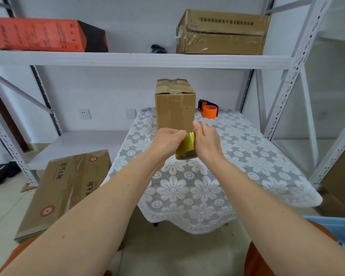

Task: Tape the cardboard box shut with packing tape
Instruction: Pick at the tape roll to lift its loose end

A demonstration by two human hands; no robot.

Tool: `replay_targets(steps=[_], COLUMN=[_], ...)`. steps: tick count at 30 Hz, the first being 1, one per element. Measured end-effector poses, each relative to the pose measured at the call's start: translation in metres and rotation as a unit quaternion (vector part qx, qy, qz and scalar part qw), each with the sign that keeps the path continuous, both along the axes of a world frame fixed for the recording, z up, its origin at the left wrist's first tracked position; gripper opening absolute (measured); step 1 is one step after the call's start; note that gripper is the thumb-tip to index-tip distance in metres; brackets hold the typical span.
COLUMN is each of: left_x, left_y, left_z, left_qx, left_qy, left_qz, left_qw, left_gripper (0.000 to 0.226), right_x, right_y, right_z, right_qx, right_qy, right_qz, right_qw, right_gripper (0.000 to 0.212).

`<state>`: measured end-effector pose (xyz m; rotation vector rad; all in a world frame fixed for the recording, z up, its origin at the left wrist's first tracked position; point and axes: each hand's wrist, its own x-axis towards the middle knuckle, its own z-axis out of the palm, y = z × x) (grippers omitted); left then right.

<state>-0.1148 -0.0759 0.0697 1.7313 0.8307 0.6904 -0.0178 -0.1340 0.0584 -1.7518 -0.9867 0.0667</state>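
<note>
A cardboard box [175,105] stands upright at the far end of a table [247,156] draped in white floral lace, its top flaps closed and already crossed with glossy tape. Just in front of the box, above the cloth, a person holds a roll of yellowish packing tape [187,148] between both hands: the left hand [167,141] is curled around the roll's left side with fingers pinching near its upper edge, while the right hand [206,141] grips its right side, thumb raised toward the box. To the right of the box, beside its rear corner, lies an orange tape dispenser [208,108]. Above the box, a white metal shelf [139,59] carries a red carton [36,34] and a worn brown carton [221,32]. Left of the table, another printed carton [64,190] rests on the floor.
</note>
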Motion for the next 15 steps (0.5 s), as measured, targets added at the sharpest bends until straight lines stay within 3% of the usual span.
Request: replay_targets(steps=[4,7,9,15], left_x=[-0.003,-0.003,-0.002,-0.002], left_y=[0.002,0.002,0.002,0.004], left_z=[0.003,0.001,-0.003,-0.007], left_qx=[-0.064,-0.003,0.019,-0.026], left_qy=[-0.019,0.006,-0.003,-0.049], left_qz=[-0.012,-0.05,-0.052,-0.077], left_qw=[0.998,0.999,0.998,0.996], left_gripper=[0.023,0.036,0.033,0.026], right_x=[0.001,0.002,0.002,0.007], right_y=[-0.001,-0.003,-0.003,-0.004], right_z=[0.0,0.0,0.002,0.001], right_qx=[0.001,0.005,0.007,0.011], right_qy=[-0.01,0.009,0.013,0.001], right_qz=[0.003,0.0,-0.005,-0.013], right_qw=[1.0,1.0,1.0,1.0], right_gripper=[0.046,0.044,0.044,0.043])
